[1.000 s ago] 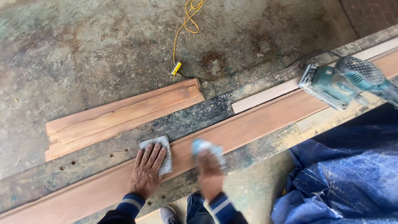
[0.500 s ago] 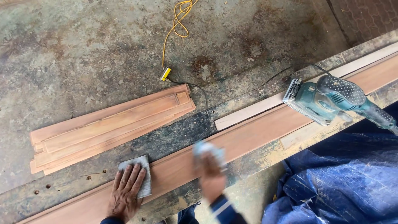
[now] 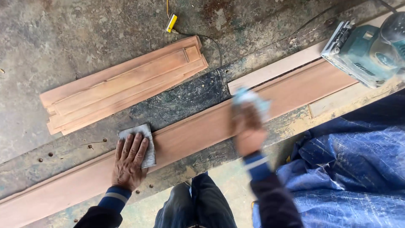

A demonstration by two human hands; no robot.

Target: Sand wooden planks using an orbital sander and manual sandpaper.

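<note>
Lying flat with its fingers spread, the left hand (image 3: pixel 128 162) presses a grey sheet of sandpaper (image 3: pixel 139 142) against the long reddish board (image 3: pixel 198 133), which runs at a slant along the worn, paint-stained counter (image 3: pixel 185 95). The sheet sits partly on the board and partly on the counter's dark surface just above it. The right hand (image 3: pixel 248 131) is blurred; it rests on the same board further to the right, closed down over a pale blue pad (image 3: pixel 252 99) whose edges show beyond the fingertips, though how tightly the fingers curl cannot be told. The two hands are well apart on the board. A teal power sander (image 3: pixel 367 50) stands on the counter at the upper right, on the far end of the board. A stack of thin wooden strips (image 3: pixel 122 86) lies on the concrete floor (image 3: pixel 63 38) beyond the counter, near a yellow cord (image 3: pixel 171 21). A blue tarp (image 3: pixel 350 169) lies at the lower right.
</note>
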